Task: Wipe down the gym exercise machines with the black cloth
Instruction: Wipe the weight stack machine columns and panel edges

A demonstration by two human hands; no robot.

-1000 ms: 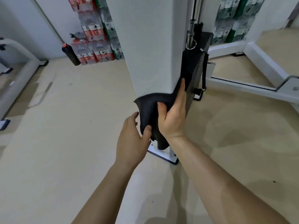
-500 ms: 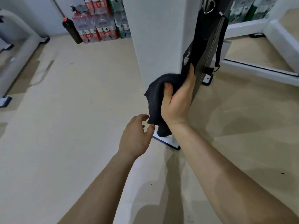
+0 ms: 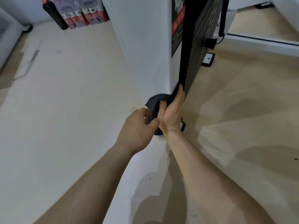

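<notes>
Under right hand [image 3: 171, 116], black cloth [image 3: 157, 100] — left hand [image 3: 137, 129] pinches.

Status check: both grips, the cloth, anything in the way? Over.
Right grip presses black cloth against white column, low corner. Left grip pinches cloth's hanging end. Machine foot just below cloth.

Nothing legible. Black-and-red sticker [image 3: 177, 25] on the machine column [image 3: 145, 46], well above the gripped black cloth [image 3: 156, 101] — print too blurred to read. Red labels on the bottle packs [image 3: 85, 13], far up-left of the grip — lettering unreadable too.
</notes>
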